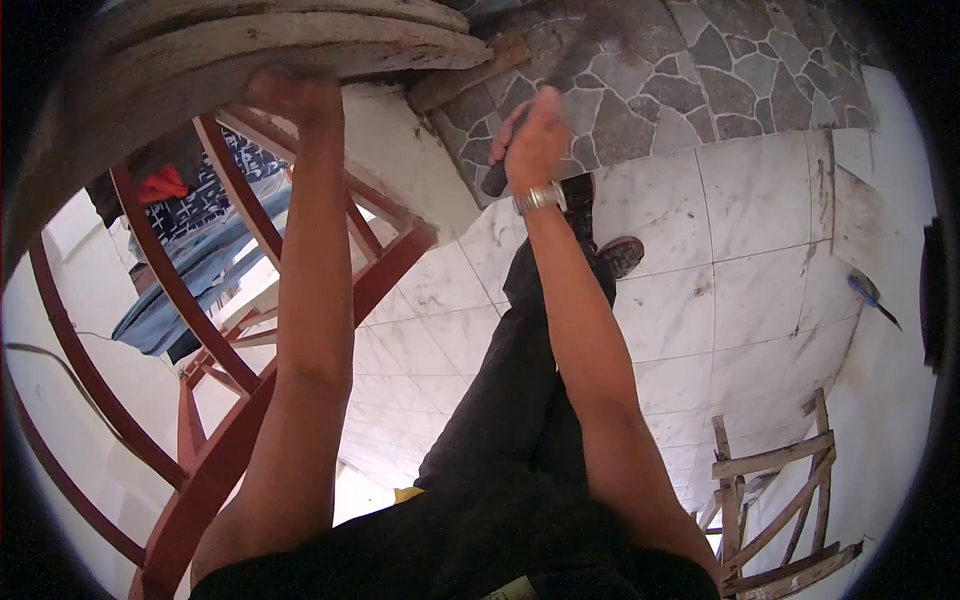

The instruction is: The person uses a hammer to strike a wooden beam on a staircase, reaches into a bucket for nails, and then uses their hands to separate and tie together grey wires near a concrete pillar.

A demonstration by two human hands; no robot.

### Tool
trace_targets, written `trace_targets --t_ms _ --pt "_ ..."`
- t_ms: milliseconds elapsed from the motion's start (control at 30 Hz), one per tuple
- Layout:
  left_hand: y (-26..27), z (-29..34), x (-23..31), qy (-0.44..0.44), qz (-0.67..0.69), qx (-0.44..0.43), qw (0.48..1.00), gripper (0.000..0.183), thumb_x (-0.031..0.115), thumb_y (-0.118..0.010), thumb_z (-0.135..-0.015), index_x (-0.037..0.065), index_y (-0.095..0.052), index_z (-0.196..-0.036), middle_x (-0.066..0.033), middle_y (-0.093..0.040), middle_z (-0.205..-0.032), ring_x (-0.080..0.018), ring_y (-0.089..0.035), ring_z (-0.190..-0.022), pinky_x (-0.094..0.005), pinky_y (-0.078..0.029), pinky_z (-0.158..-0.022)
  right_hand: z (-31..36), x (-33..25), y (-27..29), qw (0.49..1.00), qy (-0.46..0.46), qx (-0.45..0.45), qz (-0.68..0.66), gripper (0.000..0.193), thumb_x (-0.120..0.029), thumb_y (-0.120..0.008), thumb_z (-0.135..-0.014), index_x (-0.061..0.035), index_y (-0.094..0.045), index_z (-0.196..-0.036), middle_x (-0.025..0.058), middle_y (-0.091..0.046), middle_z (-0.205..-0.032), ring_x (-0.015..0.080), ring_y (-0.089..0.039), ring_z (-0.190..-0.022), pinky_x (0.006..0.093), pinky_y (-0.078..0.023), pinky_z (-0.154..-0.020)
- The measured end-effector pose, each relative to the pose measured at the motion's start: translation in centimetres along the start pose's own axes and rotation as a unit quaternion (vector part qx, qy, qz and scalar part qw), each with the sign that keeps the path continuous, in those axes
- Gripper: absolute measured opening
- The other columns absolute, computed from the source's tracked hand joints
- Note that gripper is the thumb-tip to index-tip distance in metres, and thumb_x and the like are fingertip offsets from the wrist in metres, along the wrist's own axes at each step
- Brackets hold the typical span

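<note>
My left hand (295,95) is up at the lower edge of a large weathered wooden board (200,75) at the upper left. Its fingers close on the board's edge and are partly hidden. My right hand (535,135), with a metal watch (538,198) at the wrist, is wrapped round the dark handle of a hammer-like tool (494,181). The tool's far end, above the hand, is smeared by motion, so its head cannot be made out. A gap separates the tool from the board.
A red-brown railing (240,425) runs along the left, with clothes (190,285) beyond it. A wood block (470,75) lies by the stone-pattern floor (690,70). White tiles (660,300) are underfoot. A rough wooden frame (775,500) leans at the lower right.
</note>
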State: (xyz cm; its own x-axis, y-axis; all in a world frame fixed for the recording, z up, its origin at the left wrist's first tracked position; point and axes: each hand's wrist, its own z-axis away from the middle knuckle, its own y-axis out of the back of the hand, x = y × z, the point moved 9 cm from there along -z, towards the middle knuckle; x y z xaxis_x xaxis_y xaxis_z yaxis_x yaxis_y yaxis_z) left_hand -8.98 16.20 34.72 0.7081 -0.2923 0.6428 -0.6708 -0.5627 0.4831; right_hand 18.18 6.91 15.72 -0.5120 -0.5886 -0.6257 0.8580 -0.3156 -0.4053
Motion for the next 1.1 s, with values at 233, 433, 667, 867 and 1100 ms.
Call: trace_targets --t_ms 233,433,667,867,1100 --pt "2.4 -0.7 -0.9 -0.037 -0.083 0.082 0.993 0.067 0.057 -0.043 -0.094 -0.001 -0.043 -0.127 -0.0203 -0.048 -0.13 -0.0333 -0.049 -0.115 -0.0457 -0.038 -0.098 0.5 -2.2 -0.9 0.99 0.005 -0.028 0.138 0.06 -0.058 -0.042 -0.099 -0.0048 -0.051 -0.072 0.0064 -0.047 -0.05 0.0174 -0.047 -0.038 0.0339 -0.041 -0.037" --pt "-2.3 -0.9 5.5 -0.115 -0.386 -0.035 0.915 0.042 0.036 -0.057 -0.09 -0.004 -0.06 -0.103 -0.021 -0.06 -0.108 -0.04 -0.058 -0.098 -0.0486 -0.047 -0.084 -4.9 5.0 3.9 0.965 -0.04 -0.003 0.26 0.062 -0.062 -0.044 -0.097 -0.004 -0.051 -0.075 0.0057 -0.047 -0.051 0.0179 -0.046 -0.037 0.0335 -0.041 -0.037" --pt "2.5 -1.6 1.7 -0.091 -0.316 0.045 0.943 0.038 0.033 -0.06 -0.09 -0.004 -0.062 -0.101 -0.0212 -0.062 -0.104 -0.0415 -0.059 -0.096 -0.0495 -0.047 -0.082 0.5 -0.3 -0.7 0.995 0.021 -0.026 0.094 0.063 -0.063 -0.041 -0.097 -0.0046 -0.052 -0.074 0.0057 -0.047 -0.051 0.0197 -0.049 -0.039 0.0342 -0.042 -0.039" --pt "-0.7 -1.1 1.2 -0.065 -0.287 0.047 0.955 0.039 0.033 -0.061 -0.089 -0.004 -0.061 -0.103 -0.0213 -0.061 -0.105 -0.0418 -0.059 -0.096 -0.0498 -0.046 -0.084 -4.6 3.4 2.2 0.958 -0.046 0.018 0.283 0.071 -0.066 -0.042 -0.096 -0.0005 -0.056 -0.071 0.0065 -0.05 -0.047 0.0194 -0.048 -0.035 0.0363 -0.043 -0.04" --pt "0.2 -1.7 1.8 -0.066 -0.285 0.05 0.955 0.04 0.033 -0.062 -0.089 -0.004 -0.06 -0.105 -0.0214 -0.061 -0.105 -0.0421 -0.058 -0.097 -0.0503 -0.045 -0.085 -1.6 -1.5 0.0 0.936 0.257 0.032 0.238 0.073 -0.065 -0.04 -0.096 0.0026 -0.06 -0.078 0.0115 -0.057 -0.056 0.0247 -0.054 -0.04 0.0391 -0.047 -0.046"
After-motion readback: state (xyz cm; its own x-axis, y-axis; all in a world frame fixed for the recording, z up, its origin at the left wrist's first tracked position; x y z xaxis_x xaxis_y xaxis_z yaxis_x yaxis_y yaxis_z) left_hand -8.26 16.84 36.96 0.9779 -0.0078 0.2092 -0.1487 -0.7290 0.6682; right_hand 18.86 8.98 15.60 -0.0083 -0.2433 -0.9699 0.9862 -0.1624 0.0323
